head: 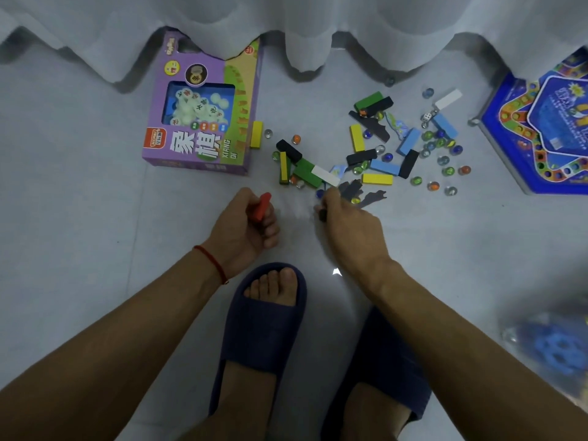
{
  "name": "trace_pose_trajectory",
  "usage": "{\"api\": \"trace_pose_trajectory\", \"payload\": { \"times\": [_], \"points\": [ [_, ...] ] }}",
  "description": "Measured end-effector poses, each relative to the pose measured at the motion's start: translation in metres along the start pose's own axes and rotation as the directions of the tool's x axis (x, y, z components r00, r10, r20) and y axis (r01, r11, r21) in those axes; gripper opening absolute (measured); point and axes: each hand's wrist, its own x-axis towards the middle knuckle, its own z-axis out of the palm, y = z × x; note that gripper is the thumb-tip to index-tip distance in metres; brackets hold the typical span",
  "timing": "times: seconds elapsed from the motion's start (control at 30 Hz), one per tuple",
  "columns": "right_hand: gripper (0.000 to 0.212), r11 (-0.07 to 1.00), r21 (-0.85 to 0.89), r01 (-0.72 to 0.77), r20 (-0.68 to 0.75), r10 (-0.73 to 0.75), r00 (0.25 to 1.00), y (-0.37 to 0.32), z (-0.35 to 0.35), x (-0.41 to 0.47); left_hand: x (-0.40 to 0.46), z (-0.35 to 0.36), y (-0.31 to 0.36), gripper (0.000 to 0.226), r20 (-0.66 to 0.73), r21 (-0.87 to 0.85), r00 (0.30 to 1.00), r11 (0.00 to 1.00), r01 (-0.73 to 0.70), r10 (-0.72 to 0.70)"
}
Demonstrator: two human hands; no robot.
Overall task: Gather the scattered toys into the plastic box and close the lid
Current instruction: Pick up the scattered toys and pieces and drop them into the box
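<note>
A grey tiled floor point(95, 218) is being looked down on, with a white curtain point(318, 23) hanging along its far edge. A purple game box point(203, 128) is lying flat at the upper left, its long axis running away from the person and its far end tucked slightly under the curtain hem. A blue game board point(541, 128) is lying at the right and is being cut off by the picture's edge. Two dark blue slippers are being worn; the left slipper point(264, 319) is pointing away from the person, while the right one is largely being hidden by the right forearm.

The toys are being left scattered on the floor between the box and the board: a pile of blocks point(375, 148) in yellow, black, green, light blue and white, lying flat with their long axes pointing every way, and glass marbles point(442, 160) mixed among them and spread to the right. A white die point(427, 117) is sitting near the far side.

The left hand point(245, 227) is being held palm up just above the floor, its fingers curled round a red block point(262, 205) whose long axis is tilting up and to the right. The right hand point(346, 224) is being stretched forward, back upward, at the near edge of the pile; its fingers are pinching something small and dark that cannot be made out.

A blurred blue object at the lower right is being cut off. No plastic box can be identified.
</note>
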Motion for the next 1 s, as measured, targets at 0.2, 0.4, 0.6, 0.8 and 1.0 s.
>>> {"api": "trace_pose_trajectory", "payload": {
  "times": [0.2, 0.4, 0.6, 0.8, 1.0],
  "points": [
    [0.025, 1.000, -0.011, 0.026, 0.071, -0.025, 0.997, 0.003, 0.010, -0.004, -0.005, 0.008, -0.004, 0.030, 0.190, 0.034, 0.982, 0.999, 0.010, -0.016],
    [0.023, -0.170, 0.883, -0.438, 0.470, 0.302, 0.829, 0.007, -0.019, -0.017, 0.000, 0.026, -0.008, 0.032, 0.230, 0.183, 0.973, 0.983, -0.019, -0.024],
    [0.044, -0.284, 0.864, -0.415, 0.475, 0.186, 0.860, 0.020, -0.036, -0.014, 0.004, 0.033, -0.001, 0.027, 0.298, 0.213, 0.954, 0.974, -0.083, 0.016],
    [0.026, 0.857, 0.492, -0.156, -0.021, 0.190, 0.982, 0.015, -0.028, 0.031, 0.008, 0.033, 0.009, 0.041, 0.148, 0.197, 0.989, 0.980, -0.033, 0.004],
    [0.056, 0.970, -0.220, 0.100, 0.023, -0.098, 0.995, 0.003, -0.021, 0.069, 0.009, 0.026, 0.013, 0.041, 0.044, 0.103, 0.999, 0.995, -0.010, 0.006]
  ]
}}
